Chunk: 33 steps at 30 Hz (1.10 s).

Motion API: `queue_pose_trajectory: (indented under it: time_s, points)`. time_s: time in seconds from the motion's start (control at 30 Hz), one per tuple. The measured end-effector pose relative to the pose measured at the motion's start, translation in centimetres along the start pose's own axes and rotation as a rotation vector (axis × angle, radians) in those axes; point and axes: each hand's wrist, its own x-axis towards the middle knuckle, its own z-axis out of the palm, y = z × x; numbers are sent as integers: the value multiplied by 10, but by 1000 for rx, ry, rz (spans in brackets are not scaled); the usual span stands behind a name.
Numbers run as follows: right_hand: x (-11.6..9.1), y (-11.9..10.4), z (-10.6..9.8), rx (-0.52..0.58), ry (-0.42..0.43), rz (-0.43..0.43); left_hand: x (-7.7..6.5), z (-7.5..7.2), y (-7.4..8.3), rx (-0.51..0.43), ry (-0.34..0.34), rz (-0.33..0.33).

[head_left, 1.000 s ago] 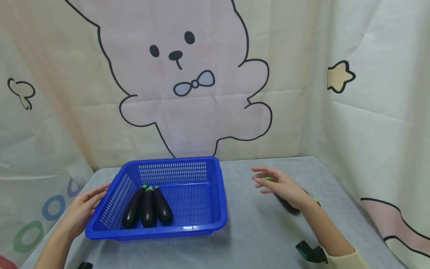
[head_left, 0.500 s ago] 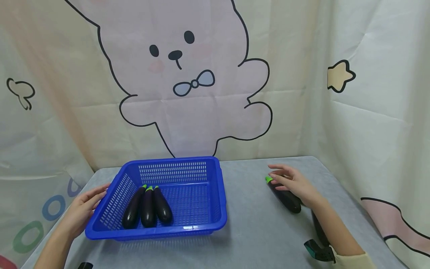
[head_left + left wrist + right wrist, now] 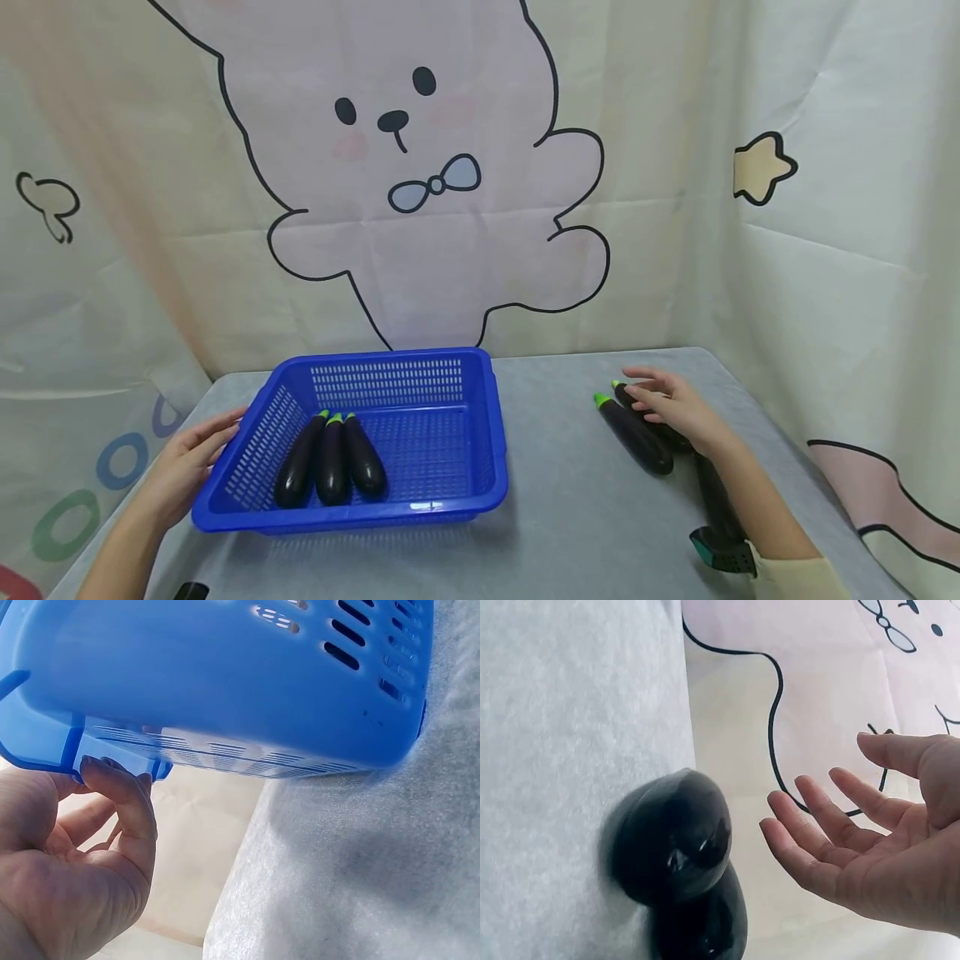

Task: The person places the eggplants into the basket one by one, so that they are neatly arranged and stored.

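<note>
Your right hand (image 3: 675, 410), loosely spread and empty, hovers over the farthest glossy, purple-black, green-tipped eggplant (image 3: 624, 394), whose long axis slants far-left to near-right.

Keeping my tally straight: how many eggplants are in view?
6: three eggplants inside the blue basket, two eggplants near the right hand, one eggplant partly behind the right forearm, which may hide more.
</note>
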Motion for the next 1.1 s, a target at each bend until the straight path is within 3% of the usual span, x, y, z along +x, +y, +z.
queue_pose_trajectory:
  time_s: [0.53,1.1]
  points:
    - [6,19,-11,-48,-68,149,-1,0,-1,-16,-2,12]
    - [6,21,-1,-103,-78,93,-1,0,-1,-40,-9,27]
